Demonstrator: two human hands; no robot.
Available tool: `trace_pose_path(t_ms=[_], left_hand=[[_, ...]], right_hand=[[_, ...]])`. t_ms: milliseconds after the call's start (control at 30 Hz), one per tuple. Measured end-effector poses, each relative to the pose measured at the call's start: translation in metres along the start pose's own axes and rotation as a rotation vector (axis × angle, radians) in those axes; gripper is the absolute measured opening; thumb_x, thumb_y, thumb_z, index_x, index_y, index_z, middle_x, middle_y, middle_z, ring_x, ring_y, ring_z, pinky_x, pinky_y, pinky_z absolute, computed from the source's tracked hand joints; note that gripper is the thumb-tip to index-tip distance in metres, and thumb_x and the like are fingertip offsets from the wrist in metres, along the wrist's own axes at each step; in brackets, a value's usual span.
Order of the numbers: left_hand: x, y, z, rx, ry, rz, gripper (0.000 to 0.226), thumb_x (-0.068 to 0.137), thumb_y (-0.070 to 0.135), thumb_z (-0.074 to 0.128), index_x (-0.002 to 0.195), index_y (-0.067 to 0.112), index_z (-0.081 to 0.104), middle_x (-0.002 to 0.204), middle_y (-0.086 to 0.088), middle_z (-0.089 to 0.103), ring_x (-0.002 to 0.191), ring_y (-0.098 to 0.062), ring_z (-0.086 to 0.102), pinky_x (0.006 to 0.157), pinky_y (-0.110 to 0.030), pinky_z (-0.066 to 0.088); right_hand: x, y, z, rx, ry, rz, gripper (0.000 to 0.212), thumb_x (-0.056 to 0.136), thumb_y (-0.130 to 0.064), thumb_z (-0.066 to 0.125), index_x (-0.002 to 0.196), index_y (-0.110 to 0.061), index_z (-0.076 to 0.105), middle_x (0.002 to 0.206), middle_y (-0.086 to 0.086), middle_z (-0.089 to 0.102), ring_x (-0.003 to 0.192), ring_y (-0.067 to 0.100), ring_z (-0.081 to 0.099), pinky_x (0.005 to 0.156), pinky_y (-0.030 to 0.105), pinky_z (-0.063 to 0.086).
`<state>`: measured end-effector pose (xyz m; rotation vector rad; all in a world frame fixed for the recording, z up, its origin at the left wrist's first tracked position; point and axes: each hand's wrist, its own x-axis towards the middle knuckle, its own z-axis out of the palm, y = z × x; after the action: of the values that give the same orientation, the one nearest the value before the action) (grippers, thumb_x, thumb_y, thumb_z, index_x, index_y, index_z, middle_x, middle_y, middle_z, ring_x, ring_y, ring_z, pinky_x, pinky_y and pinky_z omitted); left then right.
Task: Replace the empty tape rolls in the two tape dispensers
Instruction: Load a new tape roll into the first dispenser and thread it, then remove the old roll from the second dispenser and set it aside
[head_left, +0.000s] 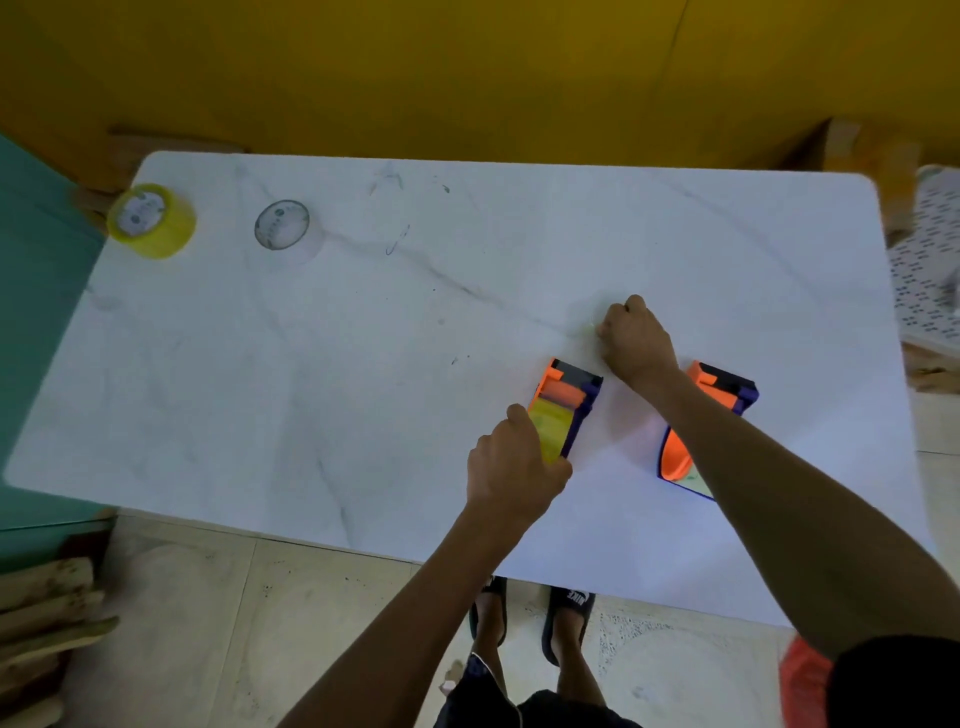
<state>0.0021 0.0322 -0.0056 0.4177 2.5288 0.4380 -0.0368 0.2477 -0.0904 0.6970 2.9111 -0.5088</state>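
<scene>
Two orange-and-purple tape dispensers lie on the white marble table (363, 338). The left dispenser (569, 400) holds a yellow tape roll, and my left hand (511, 465) grips its near end. Beyond it, my right hand (636, 338) is closed, pinching what looks like a thin strip of tape against the table; the strip is faint. My right forearm partly hides the right dispenser (719, 395). At the far left corner stands a yellow tape roll (150, 221), with a near-empty pale roll (285, 226) beside it.
A teal surface (36, 322) borders the table's left edge, with wooden sticks (47, 618) on the floor below it. A patterned white stool (930, 270) stands at the right. A yellow wall lies behind. My sandalled feet show under the near edge.
</scene>
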Motion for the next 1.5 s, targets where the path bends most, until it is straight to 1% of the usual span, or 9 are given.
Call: trace_pose_path(t_ms=[200,433,567,700,833,1000,1067,1200,1500], left_hand=[[0.002,-0.010,-0.011,-0.136,0.054,0.026,0.046,0.074,0.042,0.070,0.101,0.015,0.044,0.086,-0.003,0.062,0.075,-0.027,0.063,0.066,-0.039,0.055],[0.006,-0.012,-0.022,-0.267,0.126,0.041,0.051,0.073,0.057,0.070,0.099,0.019,0.049,0.082,0.002,0.063,0.072,-0.019,0.064,0.064,-0.042,0.058],[0.009,-0.005,-0.019,-0.288,0.145,0.004,0.050,0.073,0.055,0.070,0.098,0.016,0.050,0.079,0.002,0.062,0.070,-0.018,0.065,0.064,-0.042,0.058],[0.010,-0.001,-0.016,-0.227,0.136,-0.039,0.051,0.072,0.052,0.070,0.100,0.014,0.050,0.085,-0.003,0.063,0.075,-0.025,0.064,0.066,-0.039,0.056],[0.007,0.001,-0.009,-0.160,0.079,-0.090,0.055,0.071,0.052,0.071,0.101,0.010,0.052,0.094,-0.009,0.063,0.084,-0.030,0.063,0.069,-0.038,0.053],[0.004,0.005,-0.003,-0.095,0.024,-0.070,0.059,0.074,0.057,0.068,0.102,0.007,0.055,0.099,-0.010,0.061,0.090,-0.029,0.062,0.071,-0.037,0.051],[0.000,0.011,0.003,-0.046,0.012,-0.045,0.059,0.075,0.059,0.068,0.103,0.008,0.055,0.099,-0.008,0.062,0.090,-0.027,0.063,0.071,-0.035,0.051],[-0.003,0.027,0.011,0.019,0.029,-0.052,0.066,0.073,0.071,0.062,0.099,0.011,0.056,0.091,-0.004,0.064,0.086,-0.024,0.066,0.072,-0.034,0.054],[-0.008,0.028,0.009,0.008,-0.026,-0.087,0.065,0.074,0.063,0.067,0.109,0.011,0.051,0.106,-0.007,0.064,0.098,-0.027,0.065,0.074,-0.034,0.049]], right_hand=[[0.012,0.007,-0.017,0.260,-0.265,0.091,0.024,0.090,-0.018,0.054,0.082,0.001,0.066,0.082,0.010,0.059,0.075,0.024,0.054,0.068,0.031,0.040],[-0.006,-0.007,-0.036,0.998,-0.717,0.562,0.026,0.086,-0.001,0.052,0.063,-0.013,0.051,0.053,0.003,0.047,0.041,0.011,0.035,0.038,0.018,0.026],[-0.024,-0.017,-0.017,1.410,-0.638,0.647,0.018,0.089,0.000,0.052,0.089,-0.012,0.066,0.081,0.006,0.064,0.062,0.015,0.059,0.058,0.024,0.050],[-0.043,-0.018,-0.012,1.490,-0.612,0.741,0.040,0.085,0.006,0.029,0.086,-0.013,0.063,0.072,0.005,0.064,0.064,0.017,0.054,0.066,0.029,0.045],[-0.060,-0.028,-0.023,1.359,-0.678,0.755,0.023,0.080,-0.021,0.045,0.087,-0.009,0.063,0.084,0.009,0.068,0.081,0.026,0.060,0.081,0.035,0.046],[-0.075,-0.043,-0.030,1.134,-0.663,0.789,0.060,0.090,-0.048,0.040,0.108,0.004,0.063,0.108,0.026,0.068,0.106,0.042,0.064,0.077,0.040,0.055],[-0.075,-0.050,-0.037,0.836,-0.597,0.695,0.075,0.093,-0.060,0.025,0.097,0.003,0.065,0.093,0.025,0.070,0.089,0.040,0.070,0.075,0.039,0.057],[-0.076,-0.067,-0.042,0.490,-0.428,0.565,0.078,0.095,-0.059,0.013,0.106,-0.002,0.065,0.099,0.015,0.065,0.095,0.030,0.063,0.081,0.030,0.043],[-0.091,-0.051,-0.064,0.466,-0.152,0.404,0.056,0.095,-0.047,0.036,0.055,-0.007,0.044,0.058,0.007,0.052,0.064,0.026,0.056,0.060,0.032,0.042]])
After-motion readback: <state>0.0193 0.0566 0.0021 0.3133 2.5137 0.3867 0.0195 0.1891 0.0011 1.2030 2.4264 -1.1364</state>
